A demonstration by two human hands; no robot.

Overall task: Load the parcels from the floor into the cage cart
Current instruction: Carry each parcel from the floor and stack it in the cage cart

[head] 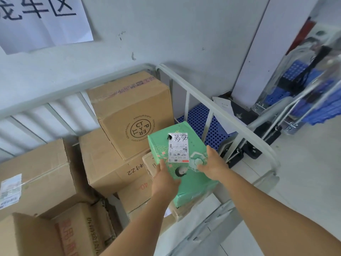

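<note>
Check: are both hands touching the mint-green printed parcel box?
Touching. Head view shows the left hand and right hand both pressed on the mint-green printed parcel box.

left hand — bare, no glove | right hand — bare | forearms unsleeved

The left hand covered the near left corner of the green parcel, and the right hand hid part of its right edge; whether the parcel rested on the cartons beneath could not be told. Its shipping label carried print too small to read. The paper sign on the wall was cut off by the top and left edges. The labelled carton at far left ran out of frame. The blue crates at upper right were smeared by blur.
</note>
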